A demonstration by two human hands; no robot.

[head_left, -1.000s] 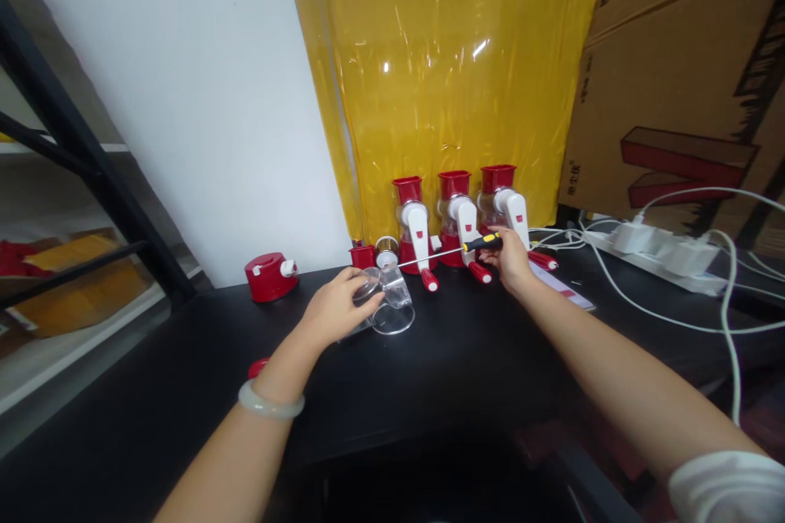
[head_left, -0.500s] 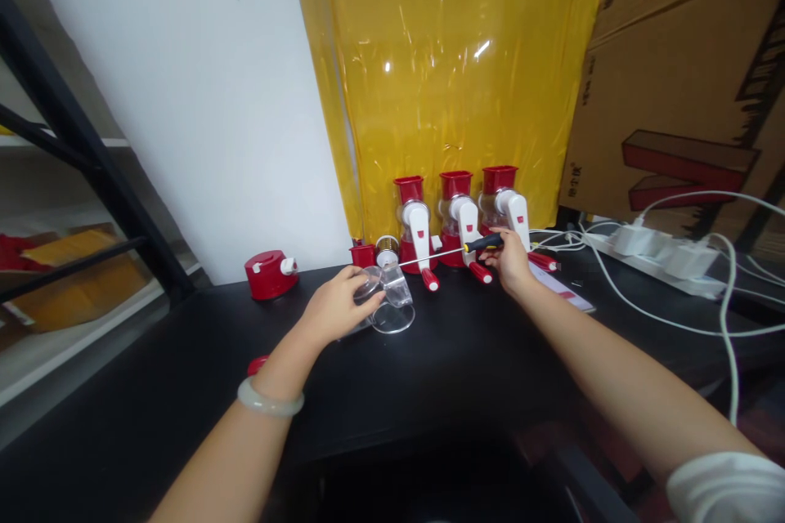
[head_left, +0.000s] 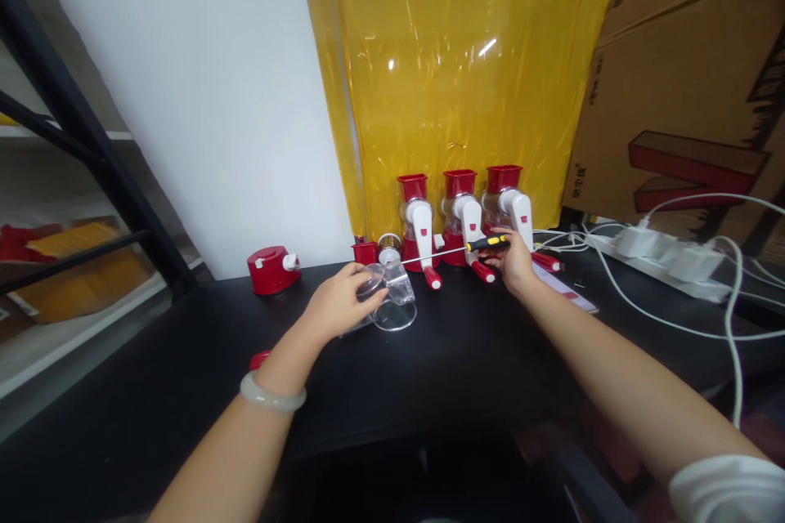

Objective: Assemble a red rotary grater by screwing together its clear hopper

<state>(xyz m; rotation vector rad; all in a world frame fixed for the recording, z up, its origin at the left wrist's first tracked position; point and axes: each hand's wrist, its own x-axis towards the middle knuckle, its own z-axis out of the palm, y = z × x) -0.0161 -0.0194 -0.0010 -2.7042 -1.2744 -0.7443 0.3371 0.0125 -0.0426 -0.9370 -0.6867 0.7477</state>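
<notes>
- Grips a clear plastic housing (head_left: 401, 288) with the left hand (head_left: 343, 298), thumb and fingers closed over its left part.
- Has the housing toward the back of the black table (head_left: 466, 368), about midway across, round rim toward the front edge.
- Holds a screwdriver (head_left: 489, 243) in the right hand (head_left: 513, 261), fingers wrapped around the black and yellow handle.
- Points the shaft leftward, slightly down, to the housing's upper edge; cannot tell whether the tip touches or sits inside.
- Tight room behind: left grinder (head_left: 422, 225), middle grinder (head_left: 469, 221) and right grinder (head_left: 513, 208) in a row, upright, cranks facing forward. Crosses the left crank with the shaft; cannot tell whether touching.
- Just behind the housing: a metal drum (head_left: 389, 247) and a small red part (head_left: 365, 252).
- Widest room in front: black tabletop between both forearms, running to the dim front edge.
- Farther left, well apart from the left hand: a red base (head_left: 271, 271), near the table's back edge.
- Partly hidden by the left wrist: a red piece (head_left: 258, 359), just above a pale bracelet (head_left: 273, 394).
- Right side hemmed in: flat pale card (head_left: 567, 292) beside the right forearm, then white power strip (head_left: 702, 286) with looping cables (head_left: 641, 319).
- Along the back: yellow sheet (head_left: 441, 57), cardboard box (head_left: 680, 82) to its right.
</notes>
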